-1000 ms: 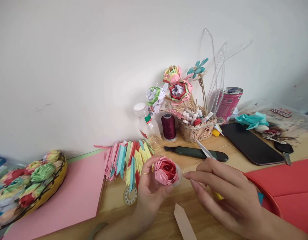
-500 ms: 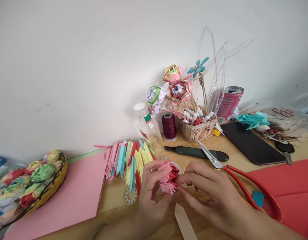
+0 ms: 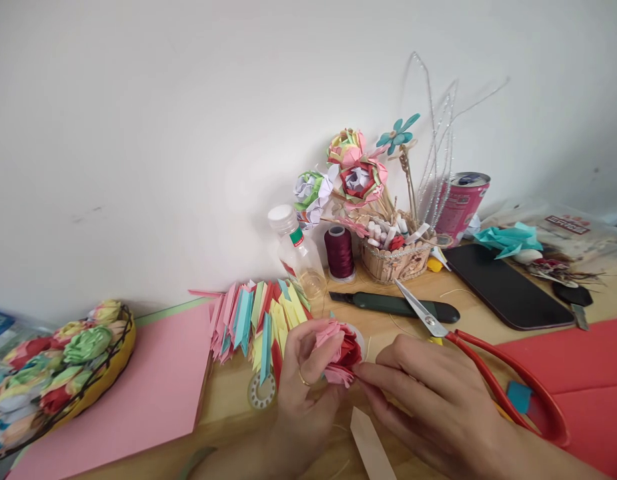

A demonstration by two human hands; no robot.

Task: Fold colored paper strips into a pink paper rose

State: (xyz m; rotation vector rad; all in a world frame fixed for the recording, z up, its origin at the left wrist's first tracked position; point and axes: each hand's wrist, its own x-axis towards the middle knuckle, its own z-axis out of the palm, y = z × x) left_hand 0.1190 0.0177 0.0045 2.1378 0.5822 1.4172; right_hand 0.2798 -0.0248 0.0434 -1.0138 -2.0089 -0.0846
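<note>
Head view: across the wooden table (image 3: 228, 415), little change, with a pink paper sheet (image 3: 153, 380) at the left and a heap of folded paper pieces (image 3: 245, 320) farther right. Just beyond the right hand (image 3: 428, 393), red-handled scissors (image 3: 438, 328), with handles in plain sight now instead of mostly covered as a second ago. Right hand no longer apart from the pink-and-red paper rose (image 3: 344, 350), but with thumb and index finger in a narrow pinch at its lower right edge; anything else between the fingertips too small to tell. Left hand (image 3: 308, 393) cupped around the left side, with fingers curled over the outer petals. Over the table, between both, the rose, now turned more to the right. By judgement, attention now on the lower pink petals (image 3: 341, 377) themselves.
</note>
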